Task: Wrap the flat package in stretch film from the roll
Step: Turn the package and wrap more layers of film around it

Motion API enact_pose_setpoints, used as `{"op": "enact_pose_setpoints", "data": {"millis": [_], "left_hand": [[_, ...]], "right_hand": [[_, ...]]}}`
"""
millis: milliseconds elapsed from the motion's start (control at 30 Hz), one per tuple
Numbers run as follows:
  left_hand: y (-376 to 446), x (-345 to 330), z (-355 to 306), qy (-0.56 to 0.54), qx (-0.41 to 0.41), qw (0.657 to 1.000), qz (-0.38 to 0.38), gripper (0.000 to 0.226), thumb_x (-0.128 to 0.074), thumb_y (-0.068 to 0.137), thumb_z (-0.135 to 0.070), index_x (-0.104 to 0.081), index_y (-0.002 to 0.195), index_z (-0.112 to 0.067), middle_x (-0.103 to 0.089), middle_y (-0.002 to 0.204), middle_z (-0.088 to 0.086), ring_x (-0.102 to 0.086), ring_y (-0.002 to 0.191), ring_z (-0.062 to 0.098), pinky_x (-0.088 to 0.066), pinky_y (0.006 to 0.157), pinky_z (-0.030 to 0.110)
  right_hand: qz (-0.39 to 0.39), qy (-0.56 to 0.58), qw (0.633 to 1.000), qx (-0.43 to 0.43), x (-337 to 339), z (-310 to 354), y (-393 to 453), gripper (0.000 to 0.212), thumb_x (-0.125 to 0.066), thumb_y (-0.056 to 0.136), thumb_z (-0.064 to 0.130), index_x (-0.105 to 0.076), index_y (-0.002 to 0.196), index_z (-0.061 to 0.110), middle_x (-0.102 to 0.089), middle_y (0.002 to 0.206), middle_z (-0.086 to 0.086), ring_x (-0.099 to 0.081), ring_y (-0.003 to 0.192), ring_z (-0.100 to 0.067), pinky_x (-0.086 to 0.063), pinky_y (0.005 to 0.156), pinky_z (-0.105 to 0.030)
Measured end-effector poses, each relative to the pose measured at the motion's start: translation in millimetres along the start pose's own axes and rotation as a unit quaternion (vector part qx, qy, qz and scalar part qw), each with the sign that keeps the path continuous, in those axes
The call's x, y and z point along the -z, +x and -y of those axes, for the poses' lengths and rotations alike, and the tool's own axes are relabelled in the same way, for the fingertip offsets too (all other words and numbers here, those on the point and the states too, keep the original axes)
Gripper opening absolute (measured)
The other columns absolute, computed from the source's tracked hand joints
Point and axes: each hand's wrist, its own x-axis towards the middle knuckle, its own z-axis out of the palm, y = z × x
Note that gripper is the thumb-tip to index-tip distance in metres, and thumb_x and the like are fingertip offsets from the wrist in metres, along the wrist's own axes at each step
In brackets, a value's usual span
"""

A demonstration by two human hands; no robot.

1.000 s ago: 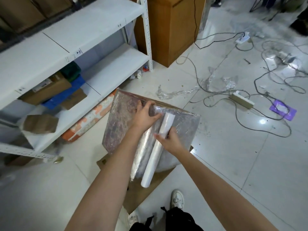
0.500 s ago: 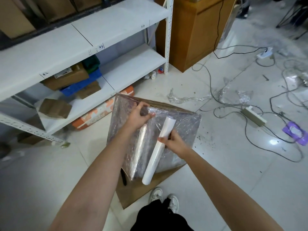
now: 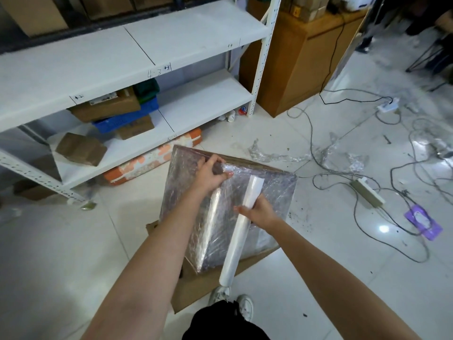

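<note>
flat package (image 3: 267, 190) already mostly filmed; left hand (image 3: 208, 174) grips its top edge, right hand (image 3: 259, 213) clamps the stretch film roll (image 3: 241, 229); more passes likely remain.

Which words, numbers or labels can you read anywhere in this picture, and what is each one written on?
"4-3": handwritten on the front edge of the white metal shelf; the reading is uncertain.
Small black marks further along that edge: too small to read.
White label on the brown cardboard box: blurred, unreadable.
Yellow sticker on the small stacked cartons atop the wooden cabinet: unreadable.
Film-wrapped flat package: no readable text.
</note>
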Motion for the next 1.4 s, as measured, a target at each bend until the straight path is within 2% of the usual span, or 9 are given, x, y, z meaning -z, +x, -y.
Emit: {"op": "enact_pose_setpoints", "data": {"millis": [300,433,600,733,867,933,1033,1167,1400], "left_hand": [[3,6,8,0.002,0.009,1.000,-0.002,0.028,-0.072,0.082,-0.030,-0.051,0.100,-0.032,-0.030,0.139,0.007,-0.039,0.124,0.039,-0.040,0.104,0.054],[0,7,12,0.002,0.015,1.000,0.001,0.034,-0.072,0.082,-0.026,-0.054,0.110,-0.023,-0.027,0.144,0.010,-0.038,0.127,0.037,-0.036,0.108,0.046],[-9,2,8,-0.016,0.029,0.999,-0.005,0.030,-0.074,0.081,-0.024,-0.054,0.104,-0.026,-0.015,0.153,0.009,-0.027,0.137,0.036,-0.025,0.112,0.046],[-10,0,2,-0.038,0.035,0.998,-0.021,0.029,-0.073,0.082,-0.025,-0.051,0.100,-0.029,-0.019,0.147,0.009,-0.038,0.126,0.036,-0.041,0.104,0.046],[-9,-2,1,-0.054,0.054,0.996,-0.042,0.033,-0.075,0.079,-0.031,-0.051,0.100,-0.025,-0.026,0.122,0.003,-0.037,0.111,0.024,-0.032,0.107,0.037],[-9,-1,4,-0.054,0.063,0.995,-0.054,0.037,-0.077,0.078,-0.029,-0.050,0.103,-0.022,-0.023,0.121,0.003,-0.033,0.107,0.020,-0.026,0.108,0.031],[-11,2,7,-0.048,0.062,0.995,-0.060,0.037,-0.077,0.079,-0.025,-0.050,0.104,-0.019,-0.023,0.119,0.004,-0.033,0.106,0.020,-0.025,0.104,0.024],[-13,1,8,-0.030,0.054,0.997,-0.055,0.033,-0.076,0.079,-0.024,-0.049,0.098,-0.023,-0.026,0.120,0.004,-0.039,0.108,0.024,-0.034,0.104,0.031],[-15,1,16,-0.029,0.048,0.996,-0.068,0.031,-0.075,0.079,-0.021,-0.048,0.092,-0.020,-0.027,0.117,0.004,-0.043,0.104,0.024,-0.041,0.101,0.031]], "right_hand": [[0.044,-0.013,0.999,-0.026,4,2,11,0.068,-0.073,0.079,0.006,-0.032,0.132,0.007,-0.057,0.101,-0.006,-0.061,0.093,-0.019,-0.056,0.061,-0.024],[0.095,-0.014,0.994,-0.043,12,2,13,0.068,-0.074,0.078,0.003,-0.028,0.127,0.017,-0.055,0.109,-0.012,-0.061,0.099,-0.025,-0.060,0.064,-0.035],[0.083,-0.015,0.995,-0.053,10,-3,16,0.069,-0.073,0.077,0.001,-0.032,0.132,0.011,-0.057,0.108,-0.012,-0.062,0.097,-0.026,-0.059,0.062,-0.038],[0.063,-0.029,0.998,-0.010,15,-4,14,0.062,-0.069,0.079,-0.001,-0.032,0.128,0.008,-0.056,0.102,-0.012,-0.062,0.090,-0.023,-0.059,0.058,-0.033],[0.049,-0.056,0.997,0.008,28,-4,18,0.055,-0.071,0.078,0.002,-0.036,0.120,0.010,-0.058,0.095,-0.011,-0.063,0.081,-0.018,-0.057,0.054,-0.032],[0.050,-0.074,0.996,0.017,32,-2,22,0.050,-0.071,0.077,0.001,-0.037,0.113,0.012,-0.057,0.089,-0.009,-0.062,0.079,-0.020,-0.058,0.058,-0.038],[0.060,-0.098,0.993,0.025,27,3,26,0.052,-0.071,0.076,0.002,-0.036,0.113,0.013,-0.056,0.088,-0.006,-0.061,0.078,-0.019,-0.057,0.053,-0.030],[0.061,-0.125,0.990,0.030,18,7,33,0.050,-0.073,0.074,0.004,-0.040,0.111,0.010,-0.061,0.091,-0.012,-0.065,0.081,-0.026,-0.059,0.059,-0.041],[0.083,-0.139,0.987,0.023,13,14,41,0.054,-0.073,0.073,0.002,-0.041,0.116,0.006,-0.057,0.088,-0.008,-0.062,0.073,-0.015,-0.054,0.045,-0.025]]}}
